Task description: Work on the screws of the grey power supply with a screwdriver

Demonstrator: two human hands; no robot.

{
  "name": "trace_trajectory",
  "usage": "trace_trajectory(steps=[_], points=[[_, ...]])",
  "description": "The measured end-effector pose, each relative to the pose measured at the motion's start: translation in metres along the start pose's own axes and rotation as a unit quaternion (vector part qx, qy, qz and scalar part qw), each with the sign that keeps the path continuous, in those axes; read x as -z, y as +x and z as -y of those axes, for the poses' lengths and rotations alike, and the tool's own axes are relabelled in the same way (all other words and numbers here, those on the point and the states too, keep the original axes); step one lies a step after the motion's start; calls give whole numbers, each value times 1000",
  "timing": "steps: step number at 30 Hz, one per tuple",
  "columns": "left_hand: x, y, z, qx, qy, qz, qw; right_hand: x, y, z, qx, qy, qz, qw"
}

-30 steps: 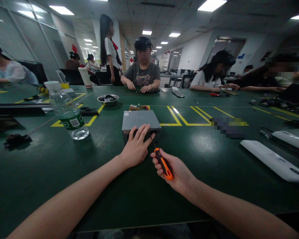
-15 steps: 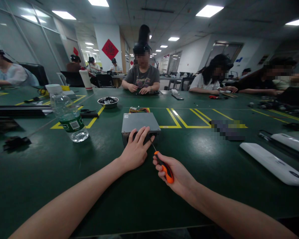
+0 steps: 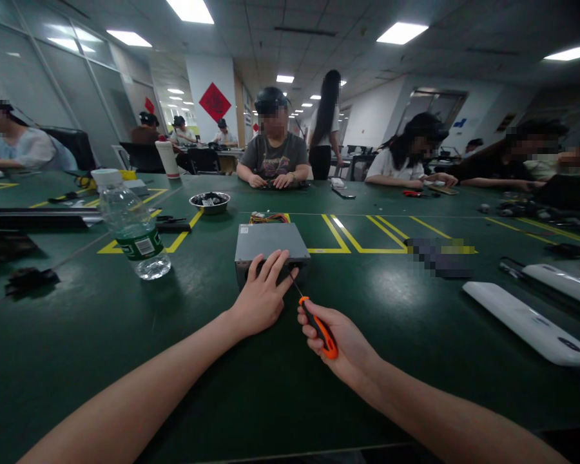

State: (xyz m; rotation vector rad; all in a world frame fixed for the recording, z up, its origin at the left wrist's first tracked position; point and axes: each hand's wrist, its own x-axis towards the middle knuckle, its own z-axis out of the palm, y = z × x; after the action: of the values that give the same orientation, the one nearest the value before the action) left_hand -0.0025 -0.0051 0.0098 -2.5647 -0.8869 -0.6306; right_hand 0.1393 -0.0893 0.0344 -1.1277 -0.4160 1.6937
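A grey metal computer power supply [image 3: 272,238] sits on the green table in front of me, its coloured cables bunched behind it. My left hand [image 3: 261,296] lies against its near side, fingers spread and stretched over the top front edge. One fingertip is beside the tip of a screwdriver [image 3: 323,332] with an orange and black handle. My right hand [image 3: 343,335] is closed around that handle. The screwdriver's thin shaft slants up and left to the power supply's dark near face, close to its right end. Whether the tip sits in a screw is too small to tell.
Left of the power supply stands a water bottle [image 3: 138,232]. A metal bowl [image 3: 209,202] of small dark parts is behind it. White casings [image 3: 526,322] lie at the right. A co-worker [image 3: 274,151] sits across the table; yellow tape [image 3: 338,235] marks its surface.
Both hands, the screwdriver and the power supply hold nearly the same places; the view has tilted slightly. A standing person in the background has moved right, out from behind the seated co-worker.
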Motion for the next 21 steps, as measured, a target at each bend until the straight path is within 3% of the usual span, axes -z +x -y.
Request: trace_trajectory(steps=[6,12,21], points=[[2,0,-1,3,2,4,1000,3,-1,-1,-17,0,8,1000],[1,0,0,-2,-2,-2,1000,5,1,-2,32,-19,7,999],[0,-1,1,2,-6,-8,1000,5,5,-5,-16,-22,8,1000]])
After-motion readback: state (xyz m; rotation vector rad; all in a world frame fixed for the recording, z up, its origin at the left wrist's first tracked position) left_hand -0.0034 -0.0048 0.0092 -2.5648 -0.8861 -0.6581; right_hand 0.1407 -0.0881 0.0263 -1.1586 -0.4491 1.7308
